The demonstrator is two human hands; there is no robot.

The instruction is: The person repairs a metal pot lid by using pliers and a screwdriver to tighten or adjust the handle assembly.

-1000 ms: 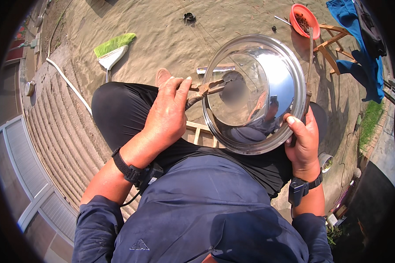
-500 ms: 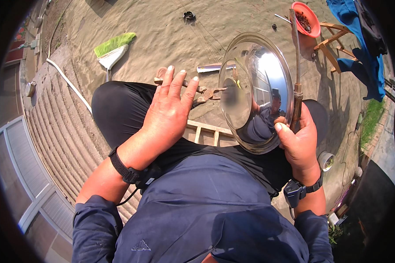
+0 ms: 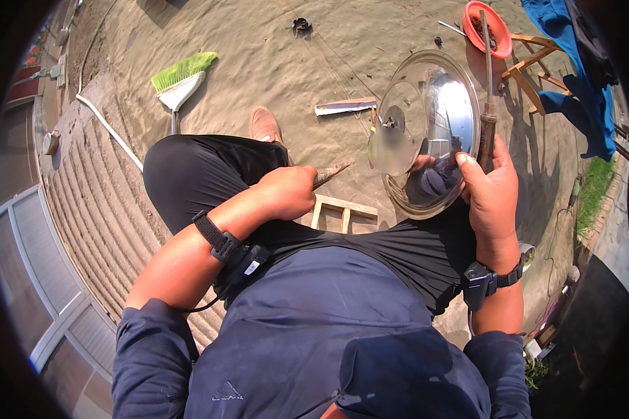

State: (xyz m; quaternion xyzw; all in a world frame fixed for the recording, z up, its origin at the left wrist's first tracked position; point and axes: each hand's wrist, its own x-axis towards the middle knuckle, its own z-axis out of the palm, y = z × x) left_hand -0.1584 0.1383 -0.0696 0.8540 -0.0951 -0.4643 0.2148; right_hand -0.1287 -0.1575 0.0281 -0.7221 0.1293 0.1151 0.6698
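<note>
My left hand (image 3: 291, 193) is closed in a fist, knuckles up, above my lap. Out of it points the rusty metal jaw end of a pair of pliers (image 3: 333, 174); the handles are hidden in the fist. On the other side, my right hand (image 3: 493, 190) pinches the rim of a shiny round metal pot lid (image 3: 446, 112), thumb on the near face. The lid stands tilted and mirrors sky and body. In the same hand is a long screwdriver (image 3: 488, 133), its brown handle against the palm and its thin shaft pointing away. Pliers and lid are apart.
A small wooden frame (image 3: 348, 207) lies between my legs. Beyond are a long narrow box (image 3: 346, 106), a green-bristled broom (image 3: 184, 75), a red bowl (image 3: 500, 31) with brown bits, and a wooden stool (image 3: 531, 70) draped with blue cloth (image 3: 580, 105). A white hose (image 3: 112, 133) runs at left.
My left hand has closed into a fist and moved nearer my lap, drawing the pliers away from the lid. My right hand has shifted the lid and screwdriver slightly right.
</note>
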